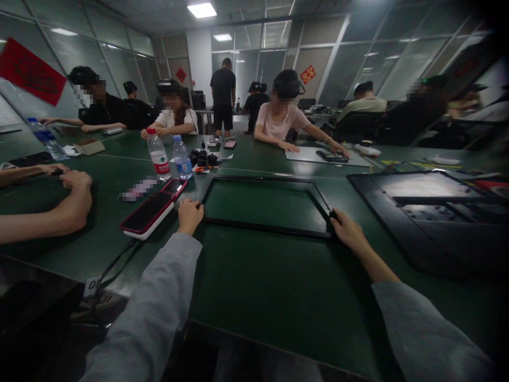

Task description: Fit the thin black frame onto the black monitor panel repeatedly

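A thin black rectangular frame [266, 228], like a screen bezel, lies across the green table in front of me. Through its opening the table top shows. My left hand [190, 216] is closed around the frame's left side, thumb and fingers near the front left corner. On the opposite side my right hand [347, 227] grips the right edge close to the front right corner. The near side of the frame seems slightly raised, though I cannot tell how far. Both forearms are in grey sleeves.
Left of the frame lie a red-rimmed phone [153, 209] on a white device, a red-capped bottle [159, 154] and a blue-capped bottle [182, 157]. A large black panel [382, 223] lies at right. Co-workers sit around the green table [270, 286]; one's forearm [51, 217] rests at far left.
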`<state>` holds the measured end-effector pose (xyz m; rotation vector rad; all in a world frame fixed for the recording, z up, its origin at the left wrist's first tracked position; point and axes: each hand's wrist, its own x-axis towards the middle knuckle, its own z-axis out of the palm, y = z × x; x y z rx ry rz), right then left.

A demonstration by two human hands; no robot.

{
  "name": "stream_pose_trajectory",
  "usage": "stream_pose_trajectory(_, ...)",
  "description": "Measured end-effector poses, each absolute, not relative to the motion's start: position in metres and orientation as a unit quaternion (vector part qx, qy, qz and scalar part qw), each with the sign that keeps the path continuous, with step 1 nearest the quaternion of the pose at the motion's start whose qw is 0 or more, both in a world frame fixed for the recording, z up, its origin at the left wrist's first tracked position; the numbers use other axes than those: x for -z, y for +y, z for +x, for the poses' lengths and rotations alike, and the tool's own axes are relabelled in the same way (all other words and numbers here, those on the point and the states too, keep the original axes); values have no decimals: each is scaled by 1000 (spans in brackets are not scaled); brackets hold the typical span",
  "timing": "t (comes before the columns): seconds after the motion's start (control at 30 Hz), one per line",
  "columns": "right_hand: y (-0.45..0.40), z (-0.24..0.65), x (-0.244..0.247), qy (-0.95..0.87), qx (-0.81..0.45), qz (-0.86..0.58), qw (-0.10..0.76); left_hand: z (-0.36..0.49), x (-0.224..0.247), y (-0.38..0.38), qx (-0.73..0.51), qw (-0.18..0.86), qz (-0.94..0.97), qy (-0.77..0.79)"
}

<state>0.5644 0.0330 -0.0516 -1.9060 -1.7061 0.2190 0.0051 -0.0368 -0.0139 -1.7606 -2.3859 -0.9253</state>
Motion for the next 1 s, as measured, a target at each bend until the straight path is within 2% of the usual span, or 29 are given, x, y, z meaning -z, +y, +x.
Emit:
stream_pose_trajectory(0.5, 24, 560, 49, -638, -88, -664, 380, 10, 7, -38, 273, 4, -560, -782)
stream_pose_trajectory(0.77, 16, 551, 36, -625, -86, -668, 394, 8, 7, -38, 260, 2, -564, -784)
stream_pose_trajectory(0.87, 14, 550, 32, -634, -82, -664, 388, 8, 6, -37, 285, -6, -562, -777)
stream_pose_trajectory(1.0, 12, 555, 32, -644, -59, -653, 393, 10, -2, -38, 379, -3, -573, -727)
